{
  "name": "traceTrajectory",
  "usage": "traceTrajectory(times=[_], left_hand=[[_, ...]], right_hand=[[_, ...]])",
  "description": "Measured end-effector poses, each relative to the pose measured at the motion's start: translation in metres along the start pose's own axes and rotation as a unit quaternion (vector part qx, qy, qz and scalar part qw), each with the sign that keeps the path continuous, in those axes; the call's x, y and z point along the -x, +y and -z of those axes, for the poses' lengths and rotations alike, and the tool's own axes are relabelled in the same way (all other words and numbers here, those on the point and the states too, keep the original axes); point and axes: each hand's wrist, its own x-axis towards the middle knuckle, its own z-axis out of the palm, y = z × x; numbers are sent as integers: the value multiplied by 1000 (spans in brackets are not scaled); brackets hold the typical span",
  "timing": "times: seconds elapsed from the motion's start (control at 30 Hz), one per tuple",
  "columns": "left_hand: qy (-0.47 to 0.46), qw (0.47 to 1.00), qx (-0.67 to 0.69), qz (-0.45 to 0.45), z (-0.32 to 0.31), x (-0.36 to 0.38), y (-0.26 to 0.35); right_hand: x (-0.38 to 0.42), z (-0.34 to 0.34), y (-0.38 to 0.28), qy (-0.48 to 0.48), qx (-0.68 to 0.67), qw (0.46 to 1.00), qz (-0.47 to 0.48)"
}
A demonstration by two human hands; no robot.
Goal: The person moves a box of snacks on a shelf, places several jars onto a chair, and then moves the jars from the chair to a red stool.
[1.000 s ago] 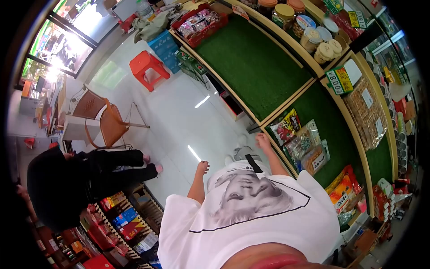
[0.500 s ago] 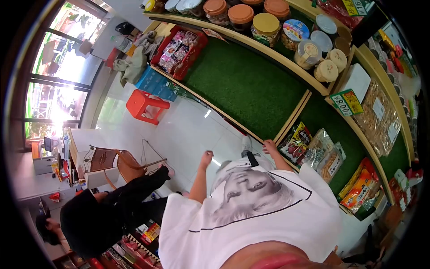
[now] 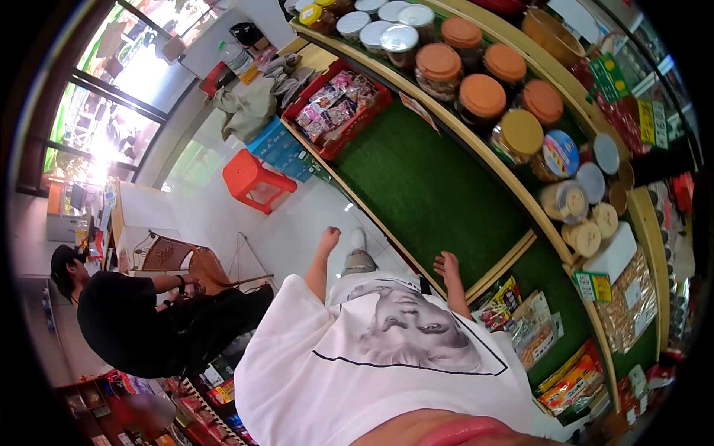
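Observation:
My left hand (image 3: 330, 237) hangs above the pale tiled floor (image 3: 297, 223), its fingers curled in, with nothing seen in it. My right hand (image 3: 448, 266) is over the near edge of a shelf lined with green mat (image 3: 424, 186), fingers apart and holding nothing. Beyond the mat's far left end is a red box (image 3: 379, 104) of small wrapped packets (image 3: 338, 108). Bagged snacks (image 3: 500, 303) lie in the compartment to the right of my right hand. One shoe (image 3: 358, 239) shows between my hands.
A red plastic stool (image 3: 256, 181) stands ahead to the left. A person in black (image 3: 134, 320) is at the left, beside a brown chair (image 3: 208, 266). Lidded jars (image 3: 482, 97) line the raised shelf at the right. Blue boxes (image 3: 279, 149) sit beyond the stool.
The view has shifted, bringing more jars into sight. My right hand has opened its fingers and lies over the green mat's edge. The person in black now shows a capped head and forearm.

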Motion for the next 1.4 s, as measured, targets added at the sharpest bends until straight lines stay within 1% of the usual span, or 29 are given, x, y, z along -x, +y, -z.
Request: traceTrajectory(times=[0.07,0.13,0.2,0.27,0.3,0.33,0.4,0.47,0.5,0.53,0.57,0.63,0.67,0.73,0.77,0.8,0.87,0.93,1.0,1.03,1.07,1.1,1.13,1.17,1.2,1.23,1.3,1.37,1.4], left_hand=[[42,998,37,28,22,-39,5],[84,994,71,5,41,-102,-10],[148,982,41,-114,79,-153,-1],[199,960,6,-198,121,-217,23],[208,954,-15,-214,139,-242,44],[213,949,-28,-229,145,-276,64],[250,914,-110,-300,176,-331,103],[227,931,-80,-274,202,-380,157],[251,919,-105,-285,210,-405,178],[270,905,-136,-300,225,-424,199],[278,882,-152,-347,244,-438,220],[199,899,-163,-353,252,-484,228],[115,924,-162,-326,246,-503,225],[-49,948,-165,-266,239,-532,217],[-35,946,-176,-272,235,-543,215],[-23,944,-194,-268,238,-541,224],[3,930,-241,-277,241,-535,235],[-2,918,-272,-289,245,-520,238],[2,906,-280,-316,247,-513,227],[1,902,-291,-318,254,-503,231],[-6,898,-301,-321,261,-493,234],[-8,903,-293,-314,266,-485,234],[-18,896,-312,-315,265,-487,229],[-23,897,-270,-348,269,-475,229],[-42,897,-267,-350,271,-469,236],[-29,892,-260,-370,276,-464,242],[-11,847,-232,-479,292,-471,253],[-26,830,-227,-509,293,-475,261],[-24,827,-241,-507,291,-467,271]], right_hand=[[-11,-40,-30,-77,46,996,23],[-9,-94,-71,-135,95,986,34],[-9,-155,-106,-174,142,974,32],[-21,-221,-130,-163,172,971,39],[-28,-253,-139,-157,184,969,44],[-43,-281,-143,-126,208,969,32],[-52,-349,-155,-71,221,973,5],[-90,-413,-178,-35,242,970,-2],[-109,-440,-185,-27,247,969,-3],[-126,-466,-196,-31,236,970,42],[-140,-492,-205,-34,220,971,88],[-157,-544,-219,65,162,972,160],[-171,-552,-225,92,181,970,135],[-202,-559,-218,140,211,964,84],[-212,-556,-214,163,176,968,74],[-231,-549,-202,178,216,955,98],[-236,-547,-200,224,281,923,137],[-212,-551,-215,287,329,884,168],[-181,-555,-235,305,303,888,167],[-170,-555,-238,320,286,888,164],[-164,-555,-239,317,263,891,190],[-155,-556,-235,322,276,886,189],[-149,-556,-230,336,286,877,190],[-144,-551,-229,361,291,864,194],[-132,-548,-226,364,272,867,205],[-118,-551,-223,368,250,869,218],[-98,-566,-223,386,199,864,255],[-83,-569,-220,400,161,865,257],[-85,-569,-217,395,149,865,270]])
